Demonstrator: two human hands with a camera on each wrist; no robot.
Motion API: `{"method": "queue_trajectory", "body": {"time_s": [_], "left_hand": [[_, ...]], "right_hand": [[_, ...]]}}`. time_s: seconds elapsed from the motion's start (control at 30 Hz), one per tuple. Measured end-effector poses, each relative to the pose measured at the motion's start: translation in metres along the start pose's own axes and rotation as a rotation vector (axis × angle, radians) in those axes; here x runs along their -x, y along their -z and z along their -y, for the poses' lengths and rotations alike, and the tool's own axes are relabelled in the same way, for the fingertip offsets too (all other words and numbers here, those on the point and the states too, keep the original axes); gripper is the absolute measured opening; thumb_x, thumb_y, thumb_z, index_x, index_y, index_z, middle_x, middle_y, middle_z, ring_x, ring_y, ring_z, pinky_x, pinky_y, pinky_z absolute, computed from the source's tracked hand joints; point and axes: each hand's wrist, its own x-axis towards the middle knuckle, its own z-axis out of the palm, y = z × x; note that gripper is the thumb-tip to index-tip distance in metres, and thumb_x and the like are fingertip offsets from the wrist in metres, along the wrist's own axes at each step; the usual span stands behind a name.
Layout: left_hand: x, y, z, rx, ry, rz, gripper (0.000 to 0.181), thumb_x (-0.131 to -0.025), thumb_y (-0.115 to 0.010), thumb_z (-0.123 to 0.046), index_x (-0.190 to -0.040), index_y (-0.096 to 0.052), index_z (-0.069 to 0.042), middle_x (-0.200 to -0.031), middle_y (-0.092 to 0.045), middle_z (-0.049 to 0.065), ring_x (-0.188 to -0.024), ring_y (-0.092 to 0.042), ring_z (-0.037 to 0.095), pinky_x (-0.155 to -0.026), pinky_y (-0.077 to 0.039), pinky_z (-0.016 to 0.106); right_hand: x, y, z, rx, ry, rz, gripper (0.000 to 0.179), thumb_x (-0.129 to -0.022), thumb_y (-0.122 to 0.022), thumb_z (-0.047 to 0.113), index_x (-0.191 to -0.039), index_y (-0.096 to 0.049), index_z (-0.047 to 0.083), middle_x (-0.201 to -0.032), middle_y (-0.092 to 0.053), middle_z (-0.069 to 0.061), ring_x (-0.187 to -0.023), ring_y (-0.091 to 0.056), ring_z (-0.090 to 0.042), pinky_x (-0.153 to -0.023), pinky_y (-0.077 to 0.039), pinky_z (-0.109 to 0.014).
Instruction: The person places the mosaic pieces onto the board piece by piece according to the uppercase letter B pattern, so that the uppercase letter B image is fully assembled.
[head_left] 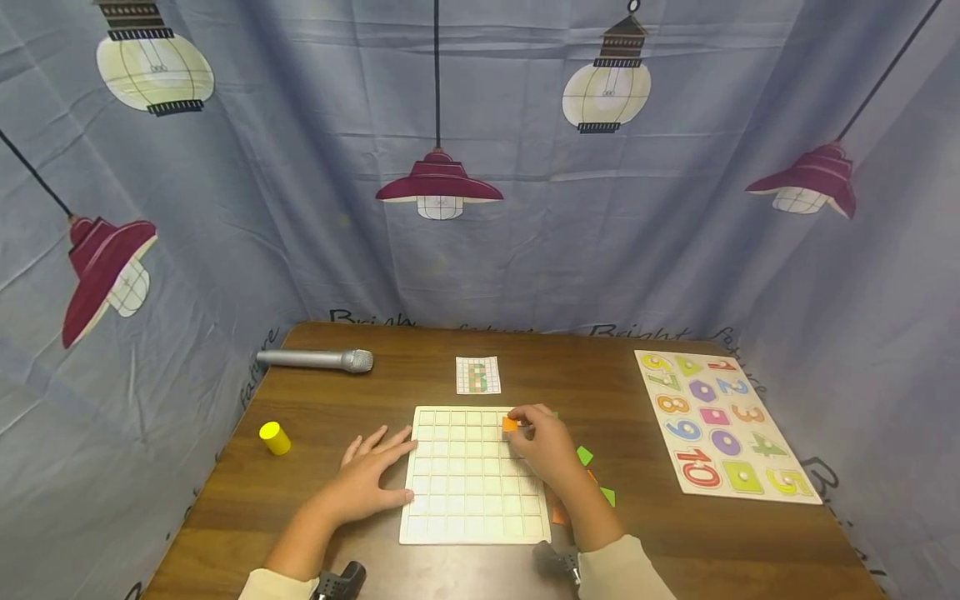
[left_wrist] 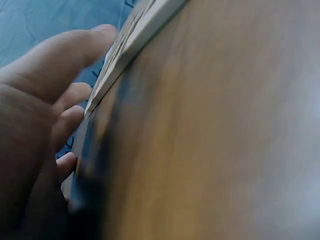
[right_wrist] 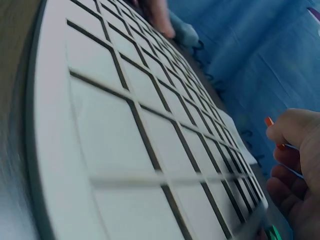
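Observation:
A pale square board (head_left: 472,492) with a raised grid lies on the wooden table. Over its far right corner, my right hand (head_left: 546,442) pinches a small orange square tile (head_left: 510,424) between thumb and fingers. In the right wrist view the orange tile (right_wrist: 269,121) peeks out from the right hand (right_wrist: 300,160), above the board's grid (right_wrist: 150,120). My left hand (head_left: 367,479) spreads its fingers along the board's left edge, thumb and fingertips right at the rim. The left wrist view shows the left hand (left_wrist: 45,85) beside the board's side (left_wrist: 135,45).
Green tiles (head_left: 584,456) and orange tiles (head_left: 558,514) lie right of the board, partly behind the right arm. A small card with a coloured grid pattern (head_left: 477,376) lies beyond it. A microphone (head_left: 315,359), a yellow cylinder (head_left: 275,438) and a number puzzle board (head_left: 723,425) stand farther out.

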Motion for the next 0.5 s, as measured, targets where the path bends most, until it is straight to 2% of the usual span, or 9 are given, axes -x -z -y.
{"method": "queue_trajectory", "body": {"time_s": [0.2, 0.37, 0.5], "left_hand": [[-0.012, 0.008, -0.002, 0.015, 0.016, -0.032, 0.077, -0.089, -0.080, -0.046, -0.158, -0.050, -0.027, -0.172, -0.031, -0.007, -0.156, -0.026, 0.042, -0.118, -0.008, 0.074], [-0.025, 0.010, -0.001, 0.019, 0.004, -0.026, 0.077, -0.088, -0.082, -0.044, -0.157, -0.051, -0.026, -0.172, -0.031, -0.005, -0.160, -0.018, 0.043, -0.118, 0.002, 0.080], [-0.029, 0.010, 0.002, 0.009, 0.012, -0.010, 0.079, -0.088, -0.082, -0.047, -0.158, -0.050, -0.027, -0.172, -0.030, -0.006, -0.161, -0.014, 0.041, -0.118, 0.008, 0.080]], "right_hand": [[-0.006, -0.017, 0.015, -0.028, -0.003, 0.014, 0.025, -0.095, -0.075, 0.018, -0.120, -0.072, 0.022, -0.121, -0.064, 0.007, -0.103, -0.062, -0.016, -0.092, -0.057, -0.033], [-0.011, -0.029, 0.024, -0.027, 0.027, 0.025, 0.024, -0.095, -0.074, 0.018, -0.119, -0.073, 0.021, -0.120, -0.065, 0.007, -0.102, -0.062, -0.015, -0.089, -0.058, -0.034], [-0.014, -0.040, 0.028, -0.006, 0.040, 0.044, 0.024, -0.094, -0.074, 0.020, -0.118, -0.073, 0.022, -0.119, -0.065, 0.010, -0.098, -0.060, -0.013, -0.087, -0.056, -0.032]]}}
